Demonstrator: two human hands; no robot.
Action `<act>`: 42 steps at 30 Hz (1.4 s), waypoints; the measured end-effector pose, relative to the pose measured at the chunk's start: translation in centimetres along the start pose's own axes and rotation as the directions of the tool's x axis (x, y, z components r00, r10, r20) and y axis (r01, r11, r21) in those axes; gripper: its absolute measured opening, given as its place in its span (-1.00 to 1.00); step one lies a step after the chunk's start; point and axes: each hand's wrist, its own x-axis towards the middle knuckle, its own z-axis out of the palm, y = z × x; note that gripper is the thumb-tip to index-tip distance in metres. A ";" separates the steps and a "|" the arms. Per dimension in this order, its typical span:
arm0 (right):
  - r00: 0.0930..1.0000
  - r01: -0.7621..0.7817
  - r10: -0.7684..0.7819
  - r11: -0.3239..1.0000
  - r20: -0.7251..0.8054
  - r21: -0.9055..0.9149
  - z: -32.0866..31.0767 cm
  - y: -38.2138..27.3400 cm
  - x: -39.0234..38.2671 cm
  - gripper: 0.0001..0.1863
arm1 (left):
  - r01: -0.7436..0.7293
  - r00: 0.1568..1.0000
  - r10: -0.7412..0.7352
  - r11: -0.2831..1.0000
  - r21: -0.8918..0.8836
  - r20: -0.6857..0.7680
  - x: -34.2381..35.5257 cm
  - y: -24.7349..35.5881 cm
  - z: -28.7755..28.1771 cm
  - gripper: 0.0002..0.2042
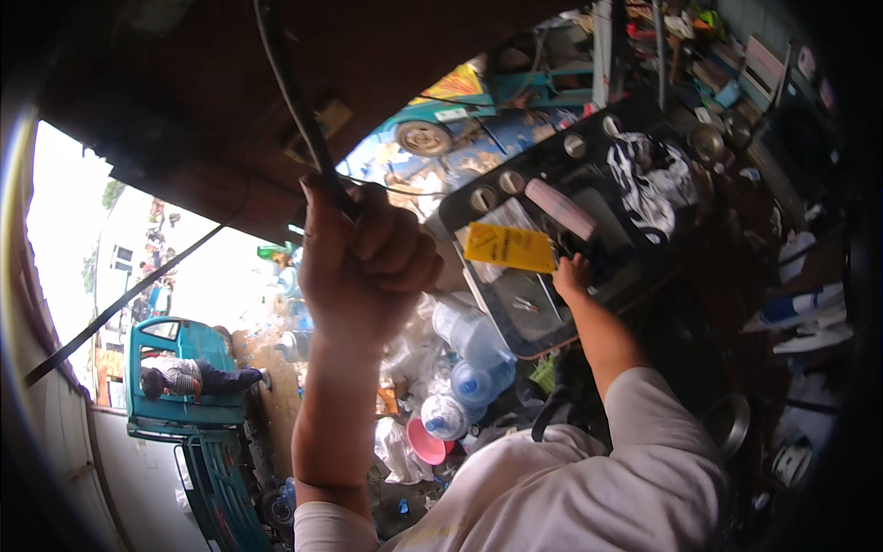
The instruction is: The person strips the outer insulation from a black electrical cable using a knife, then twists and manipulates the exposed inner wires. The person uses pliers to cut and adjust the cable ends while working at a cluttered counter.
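My left hand is raised in the middle of the view, its fingers wrapped round a long, thin, dark rod or cable that runs up past the top edge. Farther right, my right hand reaches over a black stove-like panel with several round knobs. Its thumb and fingers are closed at the right edge of a yellow printed card. On the panel, just beyond the card, lies a pink, long, flat piece. A black-and-white cloth is bunched at its far right.
Clear plastic water jugs and a pink bowl lie below the panel. A dark overhang covers the upper left. At left a person is by a teal vehicle. Mixed clutter and a metal pot fill the right.
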 end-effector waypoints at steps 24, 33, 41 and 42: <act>0.006 -0.626 -1.000 0.018 0.028 0.779 -30.0 -2.7 -22.3 -0.69 | 0.082 0.973 -0.032 0.973 -0.216 0.227 0.9 2.6 1.5 -0.45; -0.126 -0.685 -0.990 0.130 0.059 0.717 -29.5 -5.4 -21.7 -0.64 | 0.168 0.955 -0.083 0.944 -0.284 0.286 0.3 3.2 1.9 -0.47; 0.180 -0.599 -0.935 0.143 0.307 0.788 -28.1 -5.7 -24.4 -0.79 | 0.135 0.991 -0.124 0.957 -0.255 0.058 0.1 3.0 2.1 -0.48; 0.301 -0.488 -0.898 0.144 0.321 0.861 -29.1 -6.1 -24.6 -0.79 | 0.110 0.994 -0.112 0.972 -0.209 0.004 0.2 2.8 2.2 -0.47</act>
